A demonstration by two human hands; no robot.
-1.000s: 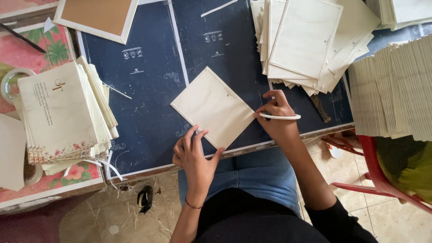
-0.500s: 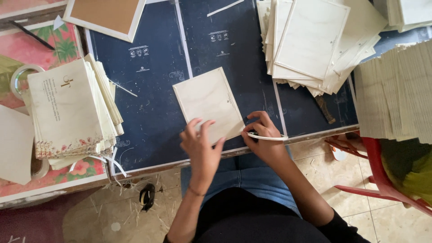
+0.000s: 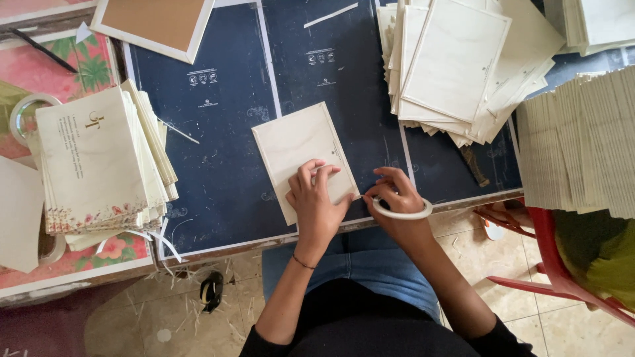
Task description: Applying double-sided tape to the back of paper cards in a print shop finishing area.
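A cream envelope (image 3: 297,142) lies flat on the dark blue board (image 3: 225,172) near its front edge. My left hand (image 3: 316,198) presses down on the envelope's lower right part with fingers spread. My right hand (image 3: 395,197) sits just right of the envelope's lower right corner, fingertips pinched at that edge. A white tape roll (image 3: 401,213) hangs around my right wrist like a bracelet.
A stack of printed floral cards (image 3: 92,162) lies at the left. A fanned heap of cream envelopes (image 3: 456,66) sits at the upper right, with a tall pile of folded cards (image 3: 582,145) on the far right. A red chair (image 3: 562,264) stands beside my leg. A framed brown board (image 3: 155,23) is top left.
The envelope has slid toward me and turned squarer. My left hand has come up from the table edge onto it. My right hand has dropped to its lower right corner.
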